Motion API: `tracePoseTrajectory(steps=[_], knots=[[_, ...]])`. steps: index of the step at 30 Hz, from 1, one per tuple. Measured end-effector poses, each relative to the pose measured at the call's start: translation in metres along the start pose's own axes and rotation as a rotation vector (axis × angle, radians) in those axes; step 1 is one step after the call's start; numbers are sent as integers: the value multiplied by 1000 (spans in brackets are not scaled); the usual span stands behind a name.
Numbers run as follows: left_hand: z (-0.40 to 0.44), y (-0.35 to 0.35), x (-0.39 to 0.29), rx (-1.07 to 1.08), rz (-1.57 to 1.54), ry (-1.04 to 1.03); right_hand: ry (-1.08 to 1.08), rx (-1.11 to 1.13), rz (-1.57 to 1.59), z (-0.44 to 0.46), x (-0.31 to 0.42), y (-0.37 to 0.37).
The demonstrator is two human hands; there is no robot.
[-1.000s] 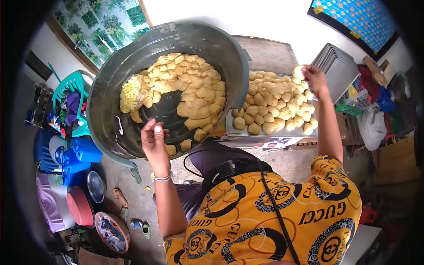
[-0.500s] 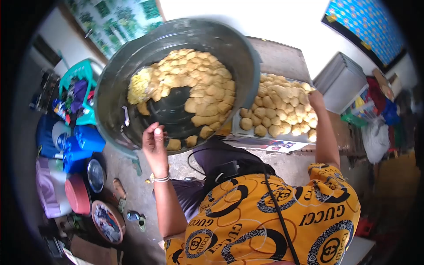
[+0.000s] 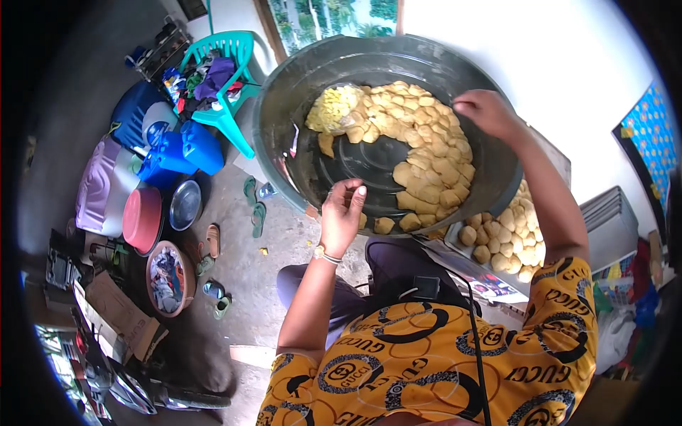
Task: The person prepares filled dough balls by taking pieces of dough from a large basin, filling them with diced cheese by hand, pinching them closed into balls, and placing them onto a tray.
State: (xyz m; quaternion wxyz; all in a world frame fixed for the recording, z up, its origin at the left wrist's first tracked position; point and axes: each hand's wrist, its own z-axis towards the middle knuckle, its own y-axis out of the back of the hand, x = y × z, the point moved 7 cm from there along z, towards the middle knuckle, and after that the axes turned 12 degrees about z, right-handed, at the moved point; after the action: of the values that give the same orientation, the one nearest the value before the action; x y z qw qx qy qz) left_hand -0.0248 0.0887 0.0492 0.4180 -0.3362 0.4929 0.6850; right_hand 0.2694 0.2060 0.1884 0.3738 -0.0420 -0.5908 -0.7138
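Flattened dough pieces (image 3: 433, 160) line the right and back of a large dark tub (image 3: 273, 153), with a clear bag of yellow cubes (image 3: 332, 110) at their left end. Over the tub's right side is my right hand (image 3: 490, 112), its fingers bent together; whether anything is between them is hidden. My left hand (image 3: 342, 216) hangs at the tub's near rim, fingers curled and apart from the thumb, with nothing seen in it. Round dough balls (image 3: 508, 238) lie on a tray at the right, partly behind my right arm.
A green chair (image 3: 231, 113) with clothes, blue containers (image 3: 202, 148), a pink basin (image 3: 142, 219) and a basket of cloth (image 3: 186, 273) stand at the left. Slippers (image 3: 258, 219) lie on the floor. Stacked grey trays (image 3: 612, 226) are at the right.
The view has swung to the right. My right hand has left the dough-ball tray and come over the tub; the dough ball seen in it earlier is no longer visible there.
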Motion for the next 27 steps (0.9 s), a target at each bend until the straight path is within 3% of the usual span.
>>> tracePoseTrajectory(steps=[5, 7, 9, 11, 13, 17, 20, 23, 25, 27], knots=[[-4, 9, 19, -27, 47, 50, 73, 404, 28, 87, -9, -154], [-7, 8, 25, -31, 177, 34, 77, 531, -149, 102, -10, -209], [-7, 12, 15, -60, 239, -46, 114, 561, -387, 115, -5, -253], [-6, 12, 19, -82, 242, -69, 90, 564, -284, 124, 11, -283], [-4, 11, 19, -82, 246, -93, 247, 463, -142, 135, 33, -310], [-2, 11, 17, -84, 289, -128, 486, 397, -185, 143, 66, -344], [-3, 10, 18, -8, 259, -24, 264, 159, 108, 168, 59, -344], [-5, 12, 19, -19, 260, -33, 252, -170, 184, 202, 43, -309], [-5, 14, 15, -55, 294, -109, -34, -319, 382, 219, 3, -295], [-5, 13, 17, -45, 264, -117, -220, -70, 84, 221, -20, -296]])
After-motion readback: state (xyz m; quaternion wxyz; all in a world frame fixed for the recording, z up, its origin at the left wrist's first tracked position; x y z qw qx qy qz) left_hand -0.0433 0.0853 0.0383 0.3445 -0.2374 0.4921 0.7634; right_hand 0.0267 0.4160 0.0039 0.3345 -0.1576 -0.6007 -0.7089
